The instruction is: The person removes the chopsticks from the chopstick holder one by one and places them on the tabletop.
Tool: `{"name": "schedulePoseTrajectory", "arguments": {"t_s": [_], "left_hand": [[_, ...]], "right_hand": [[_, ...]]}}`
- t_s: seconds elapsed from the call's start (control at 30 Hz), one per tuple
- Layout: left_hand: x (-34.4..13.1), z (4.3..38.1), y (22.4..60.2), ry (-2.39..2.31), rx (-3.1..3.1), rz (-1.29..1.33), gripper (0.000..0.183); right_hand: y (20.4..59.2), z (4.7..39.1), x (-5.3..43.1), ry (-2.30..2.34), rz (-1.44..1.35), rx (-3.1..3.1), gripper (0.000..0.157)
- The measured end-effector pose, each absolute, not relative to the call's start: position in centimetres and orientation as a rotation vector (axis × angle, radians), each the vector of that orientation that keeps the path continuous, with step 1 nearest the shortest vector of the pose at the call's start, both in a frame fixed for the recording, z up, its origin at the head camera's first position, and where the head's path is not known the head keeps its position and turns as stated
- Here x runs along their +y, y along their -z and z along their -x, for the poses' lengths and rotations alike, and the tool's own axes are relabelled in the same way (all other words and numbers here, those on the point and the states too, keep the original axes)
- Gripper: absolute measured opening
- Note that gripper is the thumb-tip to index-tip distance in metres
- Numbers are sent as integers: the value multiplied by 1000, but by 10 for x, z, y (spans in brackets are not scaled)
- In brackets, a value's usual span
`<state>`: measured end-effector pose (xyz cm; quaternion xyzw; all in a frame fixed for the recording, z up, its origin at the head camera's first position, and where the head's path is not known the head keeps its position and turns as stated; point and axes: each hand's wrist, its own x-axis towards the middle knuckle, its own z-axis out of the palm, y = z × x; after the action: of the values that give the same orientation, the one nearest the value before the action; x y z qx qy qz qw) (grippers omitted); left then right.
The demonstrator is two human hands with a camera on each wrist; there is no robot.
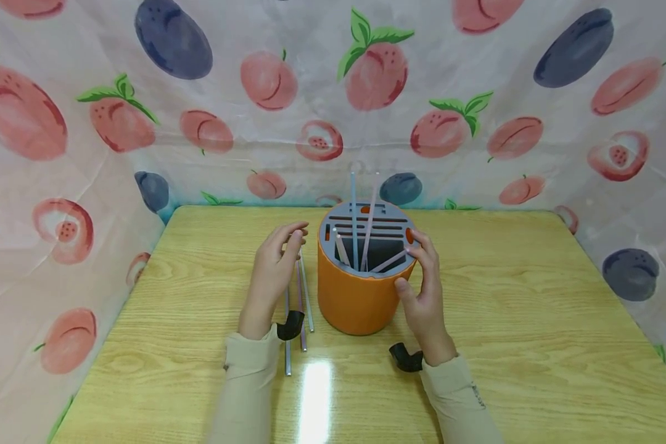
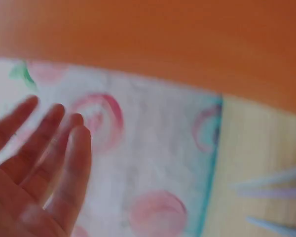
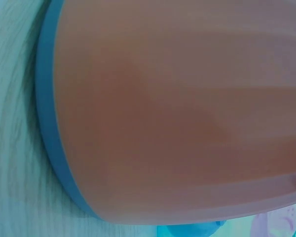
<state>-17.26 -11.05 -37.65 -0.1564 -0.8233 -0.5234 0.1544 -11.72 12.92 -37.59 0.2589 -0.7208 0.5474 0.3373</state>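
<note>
In the head view, an orange holder (image 1: 357,302) with a slotted grey top stood upright at the centre of the frame, on a wood-grained counter (image 1: 510,308). The right hand (image 1: 428,299), right of centre, gripped its rim, the fingers bent over the right edge and the thumb against the near side. A blue stick (image 1: 354,216) and a pink stick (image 1: 370,216) rose from the dark opening, with shorter-looking pale ones leaning beside them. Left of centre, the left hand (image 1: 274,265) held nothing, its fingers loosely extended near the holder's side. Three slim rods (image 1: 309,308) lay on the counter below it. Fruit-patterned cloth (image 1: 333,37) filled the top of the frame.
</note>
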Motion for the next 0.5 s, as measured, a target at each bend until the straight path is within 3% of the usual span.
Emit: {"name": "schedulePoseTrajectory", "arguments": {"t_s": [0.27,0.5], "left_hand": [[-82,155,352,1521,-2232,754,53],[-74,142,339,1329,-2274,836,31]], "right_hand": [[376,118,130,-1423,-692,-1860,59],[375,117,131,-1433,-684,-1873,61]]}}
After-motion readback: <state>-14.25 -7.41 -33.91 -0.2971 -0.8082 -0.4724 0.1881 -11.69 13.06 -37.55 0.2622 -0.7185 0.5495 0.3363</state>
